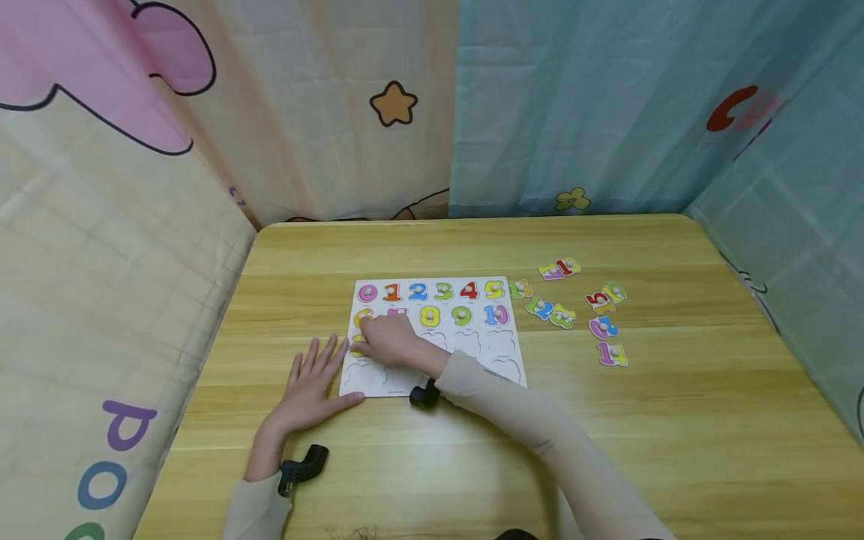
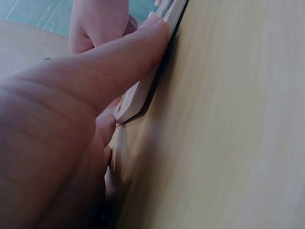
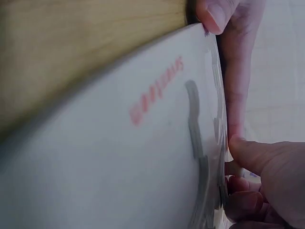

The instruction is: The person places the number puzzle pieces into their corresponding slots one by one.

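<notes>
A white number puzzle board (image 1: 370,379) lies on the table, its upper slots filled with coloured number pieces with small knobs. My right hand (image 1: 391,339) reaches over the board's left side. In the right wrist view its thumb and curled fingers (image 3: 245,202) pinch a small pale knob. A yellow number piece (image 1: 356,347) shows beneath these fingertips, at the left end of the third row; its digits are mostly hidden. My left hand (image 1: 312,386) rests at the board's lower left corner with fingers spread, the thumb (image 2: 155,31) on its front edge.
Several loose number pieces lie right of the board, among them a purple and yellow one (image 1: 612,354) and a blue and yellow one (image 1: 539,307). Empty slots (image 1: 501,343) show in the board's lower rows. Printed curtains (image 1: 324,135) surround the wooden table (image 1: 675,435).
</notes>
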Tool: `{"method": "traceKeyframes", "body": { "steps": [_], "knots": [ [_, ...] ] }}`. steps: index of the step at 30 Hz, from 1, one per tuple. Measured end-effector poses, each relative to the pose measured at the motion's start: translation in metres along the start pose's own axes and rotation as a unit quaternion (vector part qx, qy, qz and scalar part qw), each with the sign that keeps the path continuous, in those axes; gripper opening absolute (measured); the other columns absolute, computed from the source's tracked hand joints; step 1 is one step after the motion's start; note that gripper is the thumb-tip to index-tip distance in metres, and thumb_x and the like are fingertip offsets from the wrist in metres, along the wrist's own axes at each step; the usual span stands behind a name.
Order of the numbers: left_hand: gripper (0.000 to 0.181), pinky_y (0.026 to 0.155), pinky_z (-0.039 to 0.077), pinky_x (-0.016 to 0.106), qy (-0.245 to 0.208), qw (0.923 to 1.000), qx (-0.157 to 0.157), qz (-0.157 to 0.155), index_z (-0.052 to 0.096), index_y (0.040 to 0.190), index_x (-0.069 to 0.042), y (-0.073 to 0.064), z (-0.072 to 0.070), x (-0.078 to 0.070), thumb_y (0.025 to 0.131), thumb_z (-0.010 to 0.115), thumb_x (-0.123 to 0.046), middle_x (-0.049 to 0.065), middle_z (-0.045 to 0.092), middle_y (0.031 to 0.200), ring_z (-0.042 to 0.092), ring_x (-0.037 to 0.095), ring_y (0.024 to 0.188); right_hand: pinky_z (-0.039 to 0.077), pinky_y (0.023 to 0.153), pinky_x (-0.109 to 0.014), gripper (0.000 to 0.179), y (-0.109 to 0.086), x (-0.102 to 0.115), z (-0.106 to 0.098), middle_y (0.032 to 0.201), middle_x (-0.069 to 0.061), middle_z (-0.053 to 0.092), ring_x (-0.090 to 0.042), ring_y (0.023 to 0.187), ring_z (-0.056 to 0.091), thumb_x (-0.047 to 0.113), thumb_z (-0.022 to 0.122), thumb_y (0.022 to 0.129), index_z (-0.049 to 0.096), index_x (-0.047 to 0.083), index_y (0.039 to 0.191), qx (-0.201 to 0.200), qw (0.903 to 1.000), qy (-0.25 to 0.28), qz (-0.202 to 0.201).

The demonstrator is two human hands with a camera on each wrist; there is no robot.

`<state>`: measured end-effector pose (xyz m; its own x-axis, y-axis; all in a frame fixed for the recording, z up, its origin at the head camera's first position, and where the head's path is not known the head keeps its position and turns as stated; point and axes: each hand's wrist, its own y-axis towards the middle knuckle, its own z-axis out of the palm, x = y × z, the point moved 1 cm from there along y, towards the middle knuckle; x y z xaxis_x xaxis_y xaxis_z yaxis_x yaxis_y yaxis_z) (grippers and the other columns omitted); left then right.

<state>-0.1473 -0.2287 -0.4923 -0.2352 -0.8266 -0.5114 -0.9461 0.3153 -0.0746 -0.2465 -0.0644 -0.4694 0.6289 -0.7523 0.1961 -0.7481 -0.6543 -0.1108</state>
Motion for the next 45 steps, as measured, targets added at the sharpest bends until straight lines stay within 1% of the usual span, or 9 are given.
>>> {"method": "traceKeyframes", "body": {
  "steps": [7,14,19,23,27,32,37,44,45],
  "knots": [
    [0.094,0.108,-0.01,0.056,0.006,1.0,0.0,0.002,0.015,0.154,-0.014,0.002,0.001,0.001,0.084,0.061,-0.058,0.013,0.005,0.158,-0.01,0.038,0.141,0.048,0.066,-0.039,0.04,0.002,0.004,0.003,0.067,0.005,0.056,-0.013,0.062,0.055,0.054,0.048,0.094,0.06,0.016,0.092,0.008,0.9993,0.009,0.036],
    [0.094,0.107,-0.01,0.056,0.003,1.0,0.004,-0.003,0.015,0.153,-0.013,0.002,0.002,0.001,0.084,0.062,-0.057,0.015,0.004,0.158,-0.011,0.038,0.14,0.049,0.067,-0.04,0.042,0.002,0.005,0.002,0.067,0.005,0.056,-0.013,0.063,0.056,0.057,0.048,0.092,0.059,0.017,0.092,0.027,0.9988,-0.001,0.041],
    [0.094,0.107,-0.01,0.056,0.007,1.0,0.0,-0.001,0.015,0.154,-0.014,0.002,0.003,0.002,0.085,0.06,-0.058,0.014,0.004,0.158,-0.01,0.038,0.141,0.049,0.076,-0.044,0.044,0.002,0.005,0.0,0.069,0.004,0.058,-0.014,0.066,0.057,0.06,0.046,0.091,0.06,0.018,0.095,0.038,0.998,-0.011,0.049],
    [0.094,0.107,-0.01,0.057,0.006,1.0,-0.002,0.002,0.015,0.153,-0.013,0.0,0.002,0.002,0.085,0.06,-0.058,0.015,0.005,0.157,-0.009,0.039,0.14,0.046,0.068,-0.035,0.039,-0.001,0.002,-0.001,0.066,0.006,0.055,-0.012,0.062,0.054,0.057,0.05,0.092,0.058,0.019,0.086,0.036,0.9985,0.005,0.04],
    [0.094,0.107,-0.009,0.057,0.001,1.0,-0.004,0.003,0.016,0.153,-0.012,0.0,0.0,0.001,0.085,0.061,-0.057,0.016,0.006,0.157,-0.008,0.04,0.14,0.037,0.056,-0.028,0.036,-0.012,-0.011,-0.006,0.061,0.008,0.052,-0.009,0.057,0.05,0.052,0.057,0.091,0.055,0.02,0.073,0.028,0.9974,0.063,0.022],
    [0.094,0.107,-0.009,0.057,-0.005,1.0,-0.004,0.0,0.018,0.153,-0.011,-0.001,0.001,-0.001,0.084,0.063,-0.056,0.017,0.006,0.157,-0.008,0.041,0.14,0.034,0.05,-0.025,0.03,-0.03,-0.05,-0.019,0.062,0.008,0.051,-0.008,0.056,0.046,0.048,0.06,0.091,0.058,0.022,0.075,0.015,0.9896,0.139,0.032],
    [0.093,0.107,-0.009,0.057,-0.01,0.9999,-0.009,0.002,0.018,0.153,-0.012,-0.001,0.002,-0.001,0.084,0.064,-0.055,0.017,0.007,0.157,-0.007,0.041,0.14,0.031,0.049,-0.026,0.025,-0.055,-0.11,-0.035,0.062,0.004,0.049,-0.011,0.054,0.043,0.042,0.061,0.091,0.062,0.018,0.082,-0.024,0.9746,0.209,0.077],
    [0.094,0.108,-0.01,0.055,-0.009,0.9999,-0.009,0.001,0.016,0.153,-0.014,0.0,0.005,0.003,0.084,0.062,-0.057,0.015,0.006,0.157,-0.008,0.039,0.141,0.031,0.048,-0.03,0.03,-0.114,-0.197,-0.058,0.058,0.0,0.041,-0.016,0.051,0.037,0.035,0.059,0.094,0.063,0.007,0.087,-0.106,0.9391,0.288,0.154],
    [0.094,0.108,-0.011,0.055,-0.007,0.9999,-0.008,0.001,0.016,0.153,-0.015,0.0,0.005,0.004,0.084,0.062,-0.058,0.015,0.005,0.157,-0.009,0.039,0.141,0.031,0.05,-0.03,0.031,-0.123,-0.207,-0.061,0.059,0.0,0.041,-0.016,0.052,0.037,0.036,0.058,0.094,0.063,0.006,0.088,-0.116,0.9373,0.287,0.16]
  ]
}}
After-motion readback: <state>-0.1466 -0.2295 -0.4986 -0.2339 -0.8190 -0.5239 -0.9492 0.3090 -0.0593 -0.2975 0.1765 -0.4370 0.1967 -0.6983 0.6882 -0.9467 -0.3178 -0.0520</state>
